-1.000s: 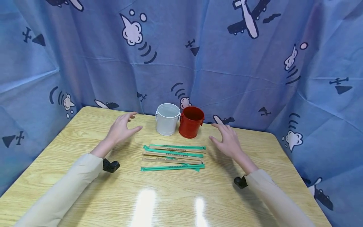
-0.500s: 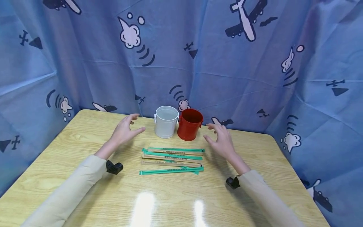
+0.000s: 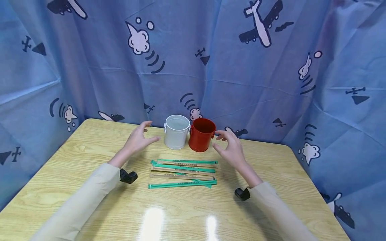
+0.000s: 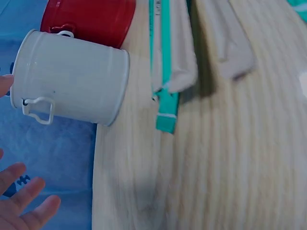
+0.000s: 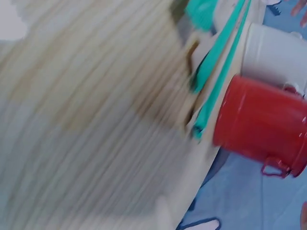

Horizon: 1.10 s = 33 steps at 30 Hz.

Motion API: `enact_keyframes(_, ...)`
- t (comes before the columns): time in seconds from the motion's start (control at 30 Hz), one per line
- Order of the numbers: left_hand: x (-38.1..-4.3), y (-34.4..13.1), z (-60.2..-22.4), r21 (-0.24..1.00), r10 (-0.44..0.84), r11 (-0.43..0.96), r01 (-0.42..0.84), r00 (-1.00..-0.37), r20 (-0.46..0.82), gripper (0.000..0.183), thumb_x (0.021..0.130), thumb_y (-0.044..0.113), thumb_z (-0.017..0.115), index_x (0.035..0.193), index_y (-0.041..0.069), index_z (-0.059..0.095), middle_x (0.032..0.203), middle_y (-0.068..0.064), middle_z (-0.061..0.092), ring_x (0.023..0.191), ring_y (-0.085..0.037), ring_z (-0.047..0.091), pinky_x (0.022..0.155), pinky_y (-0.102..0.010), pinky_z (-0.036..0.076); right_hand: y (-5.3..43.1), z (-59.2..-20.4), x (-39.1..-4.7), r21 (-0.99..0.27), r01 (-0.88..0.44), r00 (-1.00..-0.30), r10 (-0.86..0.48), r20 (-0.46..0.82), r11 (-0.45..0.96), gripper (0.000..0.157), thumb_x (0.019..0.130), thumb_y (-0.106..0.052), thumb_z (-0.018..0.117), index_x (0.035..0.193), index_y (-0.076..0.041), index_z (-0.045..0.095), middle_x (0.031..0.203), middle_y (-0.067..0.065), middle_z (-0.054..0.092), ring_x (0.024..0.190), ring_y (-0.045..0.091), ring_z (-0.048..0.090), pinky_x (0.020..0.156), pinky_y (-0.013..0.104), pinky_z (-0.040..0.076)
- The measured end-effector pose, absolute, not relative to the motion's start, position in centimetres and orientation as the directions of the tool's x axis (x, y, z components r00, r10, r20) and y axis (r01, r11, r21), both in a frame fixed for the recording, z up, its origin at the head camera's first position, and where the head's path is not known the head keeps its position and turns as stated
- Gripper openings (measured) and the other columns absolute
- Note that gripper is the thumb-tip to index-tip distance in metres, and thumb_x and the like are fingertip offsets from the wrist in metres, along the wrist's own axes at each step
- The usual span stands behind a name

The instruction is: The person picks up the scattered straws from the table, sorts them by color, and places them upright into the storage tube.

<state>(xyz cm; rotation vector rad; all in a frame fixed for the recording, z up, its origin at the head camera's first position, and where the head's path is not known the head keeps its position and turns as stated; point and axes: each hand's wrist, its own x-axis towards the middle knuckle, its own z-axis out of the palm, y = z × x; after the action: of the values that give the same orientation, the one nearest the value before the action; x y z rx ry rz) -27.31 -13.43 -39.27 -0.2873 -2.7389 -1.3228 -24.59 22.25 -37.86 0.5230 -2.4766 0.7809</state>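
A white bucket and a red bucket stand upright side by side near the table's back edge. My left hand is held left of the white bucket, thumb and fingers spread apart with nothing between them. On the other side my right hand has its fingertips close to the red bucket's right side, and it holds nothing. In the left wrist view the white bucket shows its small side handle. In front of the buckets lie several paper-wrapped straws, green ones and brown ones, some overlapping.
The wooden table reaches back to a blue curtain printed with planes, which also hangs along both sides. Small black wrist cameras sit at the cuffs.
Both hands have moved inward toward the buckets, the right one nearing the red bucket and the left one the white. The head view has tilted slightly. Buckets and straws stay in place.
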Motion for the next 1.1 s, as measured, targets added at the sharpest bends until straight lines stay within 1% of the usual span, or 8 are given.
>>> enact_keyframes(0.2, -28.2, -12.5, -39.1, 0.805, 0.116, 0.550, 0.223, -0.975, 0.191, 0.085, 0.081, 0.036, 0.076, 0.148, 0.009, 0.031, 0.148, -0.017, 0.039, 0.131, -0.037, 0.043, 0.104, -0.055, 0.041, 20.5, -37.9, -24.3, -0.511, -0.490, -0.840, -0.228, 0.492, 0.706, 0.047, 0.079, -0.016, 0.079, 0.122, -0.009, 0.060, 0.100, 0.012, 0.067, 0.093, 0.028, 0.059, 0.080, 0.041, 0.051)
enact_keyframes(0.33, -28.7, -11.7, -39.3, 0.832, 0.117, 0.503, 0.235, -0.972, 0.204, 0.088, 0.078, 0.034, 0.079, 0.148, 0.009, 0.031, 0.147, -0.018, 0.040, 0.129, -0.038, 0.045, 0.103, -0.054, 0.043, 19.5, -38.2, -24.2, -0.579, -0.466, -0.871, -0.233, 0.432, 0.669, 0.049, 0.078, -0.013, 0.079, 0.123, -0.009, 0.059, 0.100, 0.015, 0.066, 0.089, 0.033, 0.061, 0.074, 0.041, 0.054)
enact_keyframes(0.43, -29.0, -11.1, -39.7, 0.851, 0.124, 0.469, 0.237, -0.972, 0.202, 0.091, 0.077, 0.032, 0.080, 0.148, 0.008, 0.030, 0.148, -0.019, 0.039, 0.129, -0.040, 0.045, 0.101, -0.054, 0.044, 19.0, -38.6, -24.3, -0.608, -0.449, -0.887, -0.245, 0.392, 0.655, 0.049, 0.077, -0.012, 0.080, 0.121, -0.009, 0.059, 0.097, 0.014, 0.065, 0.084, 0.032, 0.062, 0.069, 0.040, 0.055)
enact_keyframes(0.53, -29.3, -10.7, -40.2, 0.858, 0.132, 0.456, 0.235, -0.972, 0.196, 0.093, 0.075, 0.032, 0.082, 0.148, 0.007, 0.029, 0.148, -0.019, 0.038, 0.130, -0.041, 0.043, 0.101, -0.053, 0.045, 18.5, -39.0, -24.4, -0.625, -0.432, -0.900, -0.266, 0.345, 0.650, 0.049, 0.075, -0.011, 0.082, 0.119, -0.009, 0.060, 0.096, 0.013, 0.065, 0.082, 0.030, 0.062, 0.070, 0.044, 0.056)
enact_keyframes(0.67, -29.7, -10.3, -40.6, 0.869, 0.134, 0.442, 0.222, -0.974, 0.180, 0.096, 0.074, 0.032, 0.083, 0.149, 0.008, 0.028, 0.150, -0.019, 0.036, 0.132, -0.040, 0.042, 0.102, -0.053, 0.045, 18.2, -39.7, -24.5, -0.648, -0.396, -0.918, -0.300, 0.260, 0.650, 0.049, 0.074, -0.012, 0.083, 0.117, -0.008, 0.061, 0.097, 0.012, 0.065, 0.083, 0.026, 0.060, 0.076, 0.045, 0.056)
enact_keyframes(0.87, -30.4, -10.2, -40.8, 0.877, 0.146, 0.436, 0.201, -0.978, 0.152, 0.101, 0.073, 0.035, 0.084, 0.150, 0.007, 0.025, 0.151, -0.019, 0.033, 0.133, -0.042, 0.041, 0.103, -0.054, 0.043, 17.7, -40.4, -24.8, -0.678, -0.374, -0.922, -0.334, 0.197, 0.633, 0.045, 0.074, -0.010, 0.083, 0.114, -0.006, 0.063, 0.096, 0.012, 0.065, 0.081, 0.020, 0.058, 0.074, 0.033, 0.055)
enact_keyframes(1.0, -31.1, -10.3, -40.8, 0.876, 0.173, 0.441, 0.195, -0.976, 0.130, 0.103, 0.073, 0.035, 0.083, 0.151, 0.007, 0.022, 0.152, -0.020, 0.032, 0.133, -0.043, 0.040, 0.103, -0.054, 0.043, 17.5, -40.8, -25.1, -0.700, -0.381, -0.910, -0.378, 0.170, 0.604, 0.045, 0.073, -0.008, 0.083, 0.113, -0.003, 0.063, 0.096, 0.017, 0.066, 0.077, 0.022, 0.059, 0.071, 0.027, 0.054)
enact_keyframes(1.1, -31.4, -10.3, -40.9, 0.881, 0.196, 0.431, 0.194, -0.973, 0.119, 0.103, 0.073, 0.032, 0.084, 0.151, 0.008, 0.021, 0.151, -0.020, 0.032, 0.133, -0.044, 0.040, 0.104, -0.055, 0.042, 17.3, -41.0, -25.4, -0.719, -0.358, -0.902, -0.419, 0.102, 0.596, 0.049, 0.074, -0.012, 0.083, 0.117, -0.002, 0.062, 0.100, 0.017, 0.066, 0.080, 0.024, 0.059, 0.070, 0.025, 0.053)
